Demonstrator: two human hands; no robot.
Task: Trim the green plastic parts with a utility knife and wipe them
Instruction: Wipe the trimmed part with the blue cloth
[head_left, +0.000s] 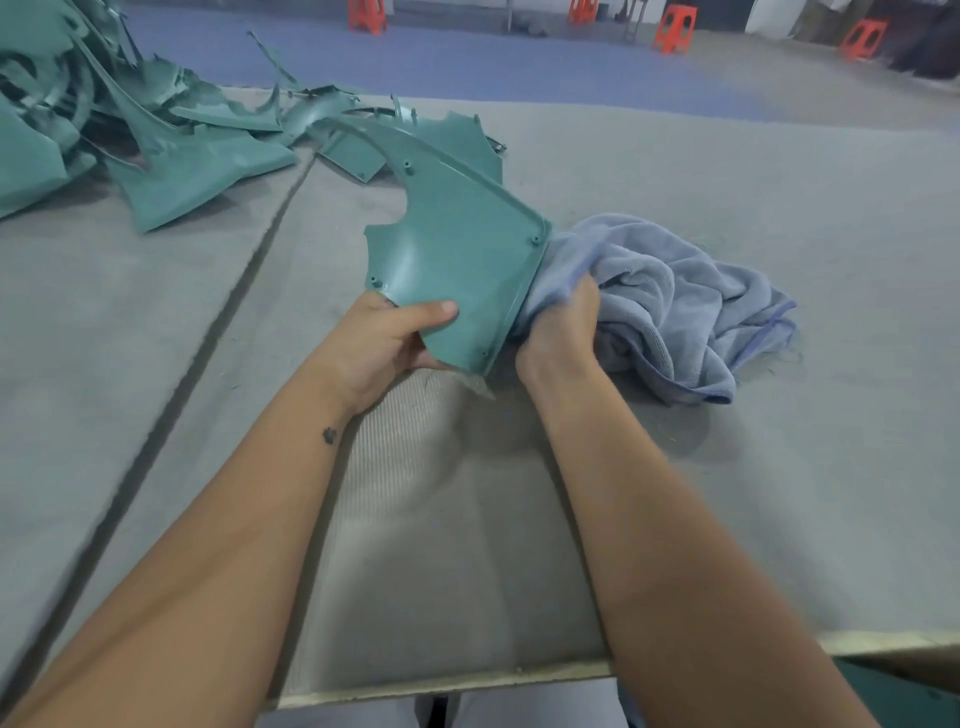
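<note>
Green part held at centre, cloth bunched against its right edge.

The left hand (384, 340) grips the near corner of the green plastic part (457, 249), thumb curled over its face, lifting it tilted above the grey bench (779, 208). At 3 o'clock of the part, the right hand (563, 327) clutches the blue cloth (675, 312), which touches the part's edge and spills onto the bench. A pile of green parts (130, 130) lies at 10 o'clock. Orange stools (675, 28) stand on the floor at 12 o'clock.

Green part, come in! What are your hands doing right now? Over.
Left hand grips green part. Right hand bunches blue cloth against its edge. No knife visible. Nothing blocking.
</note>
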